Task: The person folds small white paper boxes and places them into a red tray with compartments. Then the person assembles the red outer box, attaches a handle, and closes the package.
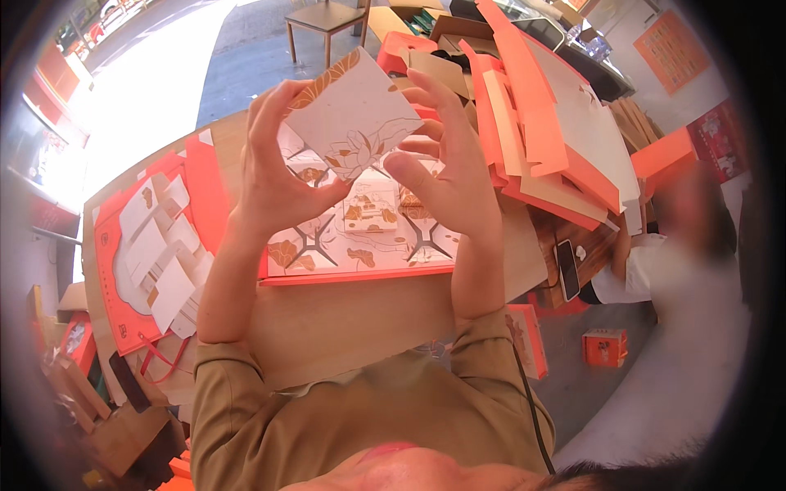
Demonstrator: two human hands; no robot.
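Observation:
Between my two hands, above the table, is a small white box (pixel 352 106) with gold lotus and leaf print, held tilted. My left hand (pixel 274 168) grips its left side, thumb underneath at the lower edge. Curved fingers of my right hand (pixel 450 155) press on its right side, the thumb close to the lower right corner. Below them on the table lies a shallow red-edged gift box (pixel 360 278), its pale inside printed with gold leaves. Grey X-shaped dividers (pixel 311 241) stand in it, and a small printed box (pixel 368 206) sits in the middle. My hands hide its far part.
Left on the table, white folded card pieces (pixel 168 262) lie on a red bag (pixel 123 327). Red and white box blanks (pixel 557 123) are stacked at the right, near a phone (pixel 567 268). A person (pixel 688 278) is beyond. A chair (pixel 327 18) stands behind; a small red box (pixel 604 348) is on the floor.

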